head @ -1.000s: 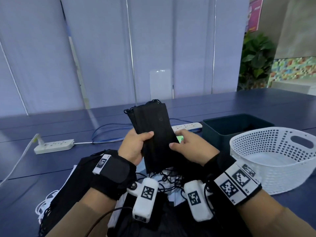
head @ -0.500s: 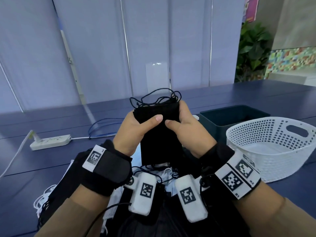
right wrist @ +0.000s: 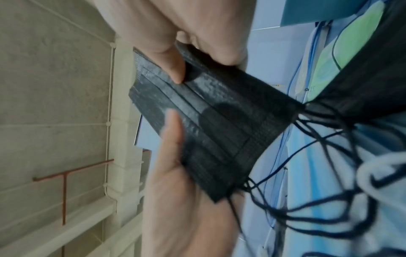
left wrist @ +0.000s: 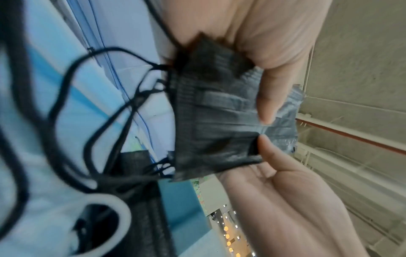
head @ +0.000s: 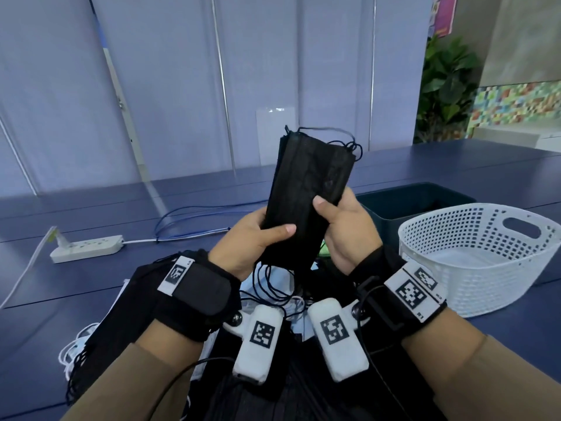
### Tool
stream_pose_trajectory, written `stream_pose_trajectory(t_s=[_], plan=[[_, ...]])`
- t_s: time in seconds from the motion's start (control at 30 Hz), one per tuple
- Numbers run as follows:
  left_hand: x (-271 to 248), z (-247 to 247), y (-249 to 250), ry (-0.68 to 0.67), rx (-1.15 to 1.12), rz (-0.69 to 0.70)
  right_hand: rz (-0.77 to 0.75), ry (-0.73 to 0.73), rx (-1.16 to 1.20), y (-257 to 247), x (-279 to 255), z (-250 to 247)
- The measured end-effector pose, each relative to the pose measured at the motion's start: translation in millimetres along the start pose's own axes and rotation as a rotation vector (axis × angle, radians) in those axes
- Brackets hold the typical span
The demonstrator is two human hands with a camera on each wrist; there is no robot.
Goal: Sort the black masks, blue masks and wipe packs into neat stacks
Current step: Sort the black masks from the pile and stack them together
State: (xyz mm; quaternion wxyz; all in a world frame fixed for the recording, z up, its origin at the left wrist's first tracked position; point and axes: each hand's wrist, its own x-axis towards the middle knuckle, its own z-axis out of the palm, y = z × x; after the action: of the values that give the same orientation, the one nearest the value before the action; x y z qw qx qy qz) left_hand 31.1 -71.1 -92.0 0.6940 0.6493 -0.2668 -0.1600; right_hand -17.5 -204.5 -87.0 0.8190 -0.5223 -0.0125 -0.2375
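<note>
Black masks (head: 306, 199), pleated and bunched upright with ear loops dangling, are pinched by left hand (head: 249, 244) and right hand (head: 346, 229).

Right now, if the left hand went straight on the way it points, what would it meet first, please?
Probably the right hand: the left hand points across the black masks both hold, though depth is unclear.

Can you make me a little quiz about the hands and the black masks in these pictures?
1. True or false: only one hand holds the black masks.
2. Which stands nearest the right hand? A white basket B power strip C plant
3. Fill in: black ear loops dangle from the bundle's ____ end.

Key
1. False: the left hand grips it too.
2. A
3. lower
</note>
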Motion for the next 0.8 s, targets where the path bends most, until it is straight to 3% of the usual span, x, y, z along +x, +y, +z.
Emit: stream_pose_trajectory(t_s=[0.07,0.1,0.17,0.23,0.3,0.37,0.53,0.7,0.8], plan=[[3,-2,-1,0.031,0.073,0.000,-0.001,-0.019,-0.112,-5,4,-7],[4,-5,0,0.071,0.069,0.012,0.004,-0.031,-0.284,-6,5,-11],[7,-16,4,0.192,0.006,0.040,0.024,-0.105,-0.821,-11,8,-21],[9,-33,10,0.326,-0.103,0.057,0.117,-0.283,-1.318,-15,6,-28],[11,-50,14,0.426,-0.197,0.060,0.256,-0.435,-1.559,-14,2,-30],[12,-62,16,0.478,-0.291,0.040,0.326,-0.440,-1.638,-5,2,-30],[10,-62,20,0.436,-0.452,0.024,0.228,-0.167,-1.662,-1,13,-39],[8,-47,17,0.336,-0.281,0.024,0.375,-0.308,-1.680,-8,10,-46],[9,-40,11,0.288,-0.151,-0.012,0.318,-0.355,-1.669,-8,11,-41]])
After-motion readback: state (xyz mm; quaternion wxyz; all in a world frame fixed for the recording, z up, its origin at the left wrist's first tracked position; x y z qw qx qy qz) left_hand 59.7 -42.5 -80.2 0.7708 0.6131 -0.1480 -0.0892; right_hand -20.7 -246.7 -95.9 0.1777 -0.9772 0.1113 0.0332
